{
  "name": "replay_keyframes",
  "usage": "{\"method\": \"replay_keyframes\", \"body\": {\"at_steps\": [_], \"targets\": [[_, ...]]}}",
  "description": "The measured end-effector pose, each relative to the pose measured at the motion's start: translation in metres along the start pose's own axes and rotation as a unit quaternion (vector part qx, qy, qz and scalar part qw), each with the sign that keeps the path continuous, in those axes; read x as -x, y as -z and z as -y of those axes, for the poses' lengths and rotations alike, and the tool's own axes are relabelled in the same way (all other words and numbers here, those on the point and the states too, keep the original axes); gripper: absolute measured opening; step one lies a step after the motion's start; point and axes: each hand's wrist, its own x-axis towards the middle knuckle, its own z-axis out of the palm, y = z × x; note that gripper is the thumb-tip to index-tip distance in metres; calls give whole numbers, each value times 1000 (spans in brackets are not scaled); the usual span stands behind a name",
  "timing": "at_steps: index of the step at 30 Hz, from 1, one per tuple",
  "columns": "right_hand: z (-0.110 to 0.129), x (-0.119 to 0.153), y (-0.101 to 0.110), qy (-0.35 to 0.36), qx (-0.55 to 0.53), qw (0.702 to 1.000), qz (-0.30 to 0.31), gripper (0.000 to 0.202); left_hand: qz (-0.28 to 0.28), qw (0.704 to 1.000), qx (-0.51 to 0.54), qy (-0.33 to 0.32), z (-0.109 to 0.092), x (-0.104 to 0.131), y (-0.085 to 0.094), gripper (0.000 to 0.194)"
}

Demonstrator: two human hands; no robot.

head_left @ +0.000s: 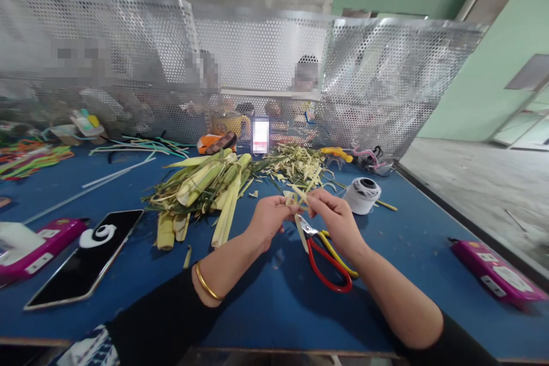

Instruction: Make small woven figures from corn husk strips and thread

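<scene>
Between my two hands are pale green-yellow leaf strips (301, 194), crossed over one another. My left hand (269, 218) pinches them from the left, a gold bangle on its wrist. Closed on the strips from the other side is my right hand (332, 214). One strip hangs down in front of the scissors (329, 266), which lie on the table just below the hands, with one red and one yellow handle. A pile of green and yellow husk-like leaves (201, 183) lies to the left. Behind the hands is a heap of thin shredded strips (295, 163).
A spool of white thread (362, 195) stands right of my hands on the blue table (266, 320). A dark phone (90, 257) and magenta boxes (497, 271) lie at the sides. A perforated metal screen (261, 46) closes the back, with people behind it.
</scene>
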Motion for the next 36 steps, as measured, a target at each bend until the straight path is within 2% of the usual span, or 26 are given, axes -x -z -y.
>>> {"method": "replay_keyframes", "body": {"at_steps": [6, 16, 19, 24, 29, 31, 33, 36], "targets": [[-3, -3, 6, -28, 55, 997, 35, 26, -34, 999, -18, -9, -1, -1, -1, 2], [-3, -4, 6, -19, 24, 998, 58, 26, -36, 997, -60, -22, 0, 0, -1, 4], [-5, -4, 6, -35, 35, 998, 50, 26, -37, 997, -61, -22, -1, 0, -1, 4], [-12, -5, 5, -61, 77, 994, 45, 27, -26, 996, -76, -25, 1, 2, -4, 5], [-18, -4, 4, -71, 140, 987, 34, 34, 20, 990, -125, -60, 2, 5, -5, 15], [-17, -3, 4, -55, 174, 983, 21, 38, 29, 989, -129, -69, 1, 6, -5, 16], [-14, -3, 7, -33, 177, 984, -22, 38, 36, 991, -118, -55, -2, 7, -4, 15], [-15, -10, 15, -29, 63, 986, -152, 30, 49, 995, -87, -21, -5, 6, -2, 12]]}}
